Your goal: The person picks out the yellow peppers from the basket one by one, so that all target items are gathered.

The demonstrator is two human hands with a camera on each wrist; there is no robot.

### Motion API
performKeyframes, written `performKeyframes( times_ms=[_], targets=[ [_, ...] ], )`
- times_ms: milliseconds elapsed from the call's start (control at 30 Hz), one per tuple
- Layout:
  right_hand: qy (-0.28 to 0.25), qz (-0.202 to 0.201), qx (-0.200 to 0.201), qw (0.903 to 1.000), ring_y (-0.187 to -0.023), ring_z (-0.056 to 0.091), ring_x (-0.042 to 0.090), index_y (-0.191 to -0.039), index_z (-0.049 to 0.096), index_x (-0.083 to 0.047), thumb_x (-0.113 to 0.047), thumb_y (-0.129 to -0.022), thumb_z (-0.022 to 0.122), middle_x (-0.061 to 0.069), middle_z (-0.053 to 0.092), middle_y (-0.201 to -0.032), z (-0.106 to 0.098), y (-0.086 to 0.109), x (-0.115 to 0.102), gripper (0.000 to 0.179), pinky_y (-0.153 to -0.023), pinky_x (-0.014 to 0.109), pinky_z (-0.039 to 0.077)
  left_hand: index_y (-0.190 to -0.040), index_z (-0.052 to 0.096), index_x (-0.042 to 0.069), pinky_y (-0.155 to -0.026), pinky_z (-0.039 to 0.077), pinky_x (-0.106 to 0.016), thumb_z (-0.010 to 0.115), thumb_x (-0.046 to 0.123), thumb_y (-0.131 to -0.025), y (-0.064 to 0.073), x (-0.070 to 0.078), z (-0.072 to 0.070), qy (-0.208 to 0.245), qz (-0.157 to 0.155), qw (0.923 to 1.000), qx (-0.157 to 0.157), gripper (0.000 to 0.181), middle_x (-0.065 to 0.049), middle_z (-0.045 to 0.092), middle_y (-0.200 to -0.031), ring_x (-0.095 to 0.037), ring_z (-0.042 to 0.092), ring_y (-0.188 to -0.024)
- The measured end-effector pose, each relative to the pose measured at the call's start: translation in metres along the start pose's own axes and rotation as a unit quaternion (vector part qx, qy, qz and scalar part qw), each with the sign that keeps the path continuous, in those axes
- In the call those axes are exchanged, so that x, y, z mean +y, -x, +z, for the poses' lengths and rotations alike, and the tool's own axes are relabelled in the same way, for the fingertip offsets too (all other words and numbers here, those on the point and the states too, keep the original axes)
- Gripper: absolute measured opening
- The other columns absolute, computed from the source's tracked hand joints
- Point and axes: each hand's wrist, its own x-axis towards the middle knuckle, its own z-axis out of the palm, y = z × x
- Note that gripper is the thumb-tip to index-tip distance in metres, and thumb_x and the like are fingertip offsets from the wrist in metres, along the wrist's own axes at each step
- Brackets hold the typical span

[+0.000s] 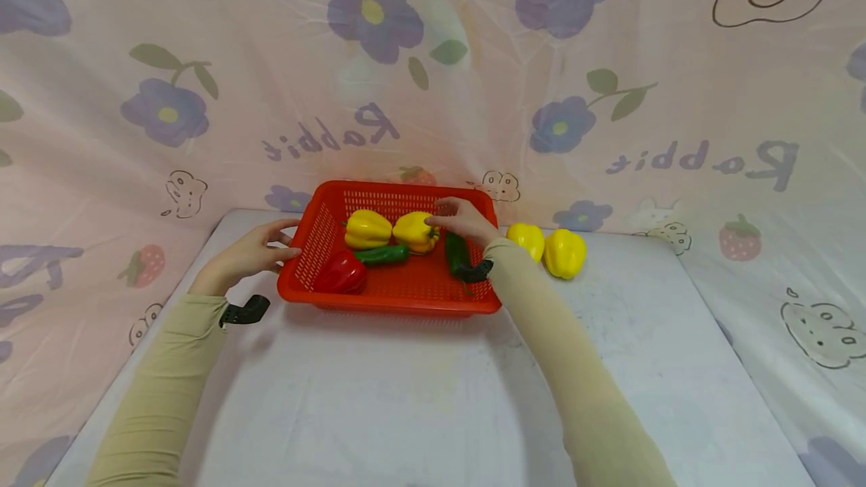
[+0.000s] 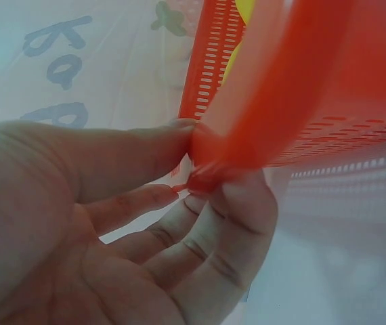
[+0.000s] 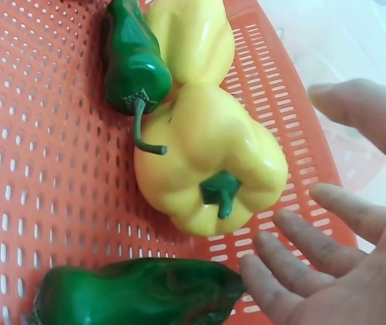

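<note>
A flowered cloth (image 1: 473,70) is hanging behind a white table (image 1: 379,397), where a red basket (image 1: 389,305) is sitting toward the far side. A person's left hand (image 1: 249,255) is pinching its left rim between thumb and fingers. The right hand (image 1: 467,222), fingers loosely spread and gripping nothing, is hovering over the basket's far right, just beside one yellow pepper (image 1: 415,232); whether they are touching is unclear. A second yellow pepper (image 1: 368,230) is lying to its left, while two more yellow peppers (image 1: 564,253) are resting outside, right. A red pepper (image 1: 341,273) is filling the near left corner; two green peppers (image 1: 383,255) are lying center and right.
</note>
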Motion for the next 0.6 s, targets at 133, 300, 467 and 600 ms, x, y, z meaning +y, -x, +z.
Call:
performKeyframes(
  times_ms=[133,300,467,600],
  targets=[
    [0.011,0.003,-0.001,0.9999,-0.115,0.05,0.027,-0.141,0.044,-0.005,-0.032,-0.086,0.071,0.013,0.053,-0.129,0.0015,-0.0018,-0.0008,0.066,-0.1,0.041,0.042,-0.148,0.018,-0.005,-0.072,0.057,-0.039,0.057,0.004,-0.095,-0.0015,-0.0009,-0.0001,0.0,0.006,1.0,0.0,0.066,-0.028,0.047,-0.112,-0.027,0.063,-0.085],
    [0.022,-0.002,-0.005,0.9997,-0.119,0.048,0.028,-0.141,0.043,-0.004,-0.03,-0.086,0.071,0.015,0.051,-0.133,0.0043,-0.0031,-0.0018,0.067,-0.101,0.041,0.041,-0.148,0.019,-0.006,-0.069,0.057,-0.037,0.058,0.004,-0.095,-0.0027,-0.0022,0.0003,0.001,0.013,0.9999,0.0,0.066,-0.028,0.047,-0.111,-0.025,0.063,-0.083],
    [0.029,-0.01,-0.013,0.9994,-0.121,0.046,0.027,-0.14,0.044,-0.004,-0.028,-0.085,0.072,0.014,0.049,-0.135,0.0068,-0.0032,-0.0032,0.066,-0.102,0.04,0.04,-0.148,0.018,-0.007,-0.07,0.057,-0.037,0.057,0.003,-0.095,-0.0017,-0.0016,0.0009,0.002,0.014,0.9999,0.001,0.066,-0.028,0.047,-0.111,-0.024,0.063,-0.083],
    [0.027,-0.007,-0.014,0.9995,-0.122,0.045,0.026,-0.14,0.044,-0.005,-0.027,-0.085,0.073,0.013,0.049,-0.135,0.0078,-0.0029,-0.0041,0.066,-0.103,0.04,0.039,-0.148,0.019,-0.007,-0.07,0.057,-0.037,0.058,0.003,-0.095,-0.0005,0.0001,0.001,0.0,0.014,0.9999,0.002,0.066,-0.028,0.047,-0.111,-0.024,0.063,-0.083]
  ],
)
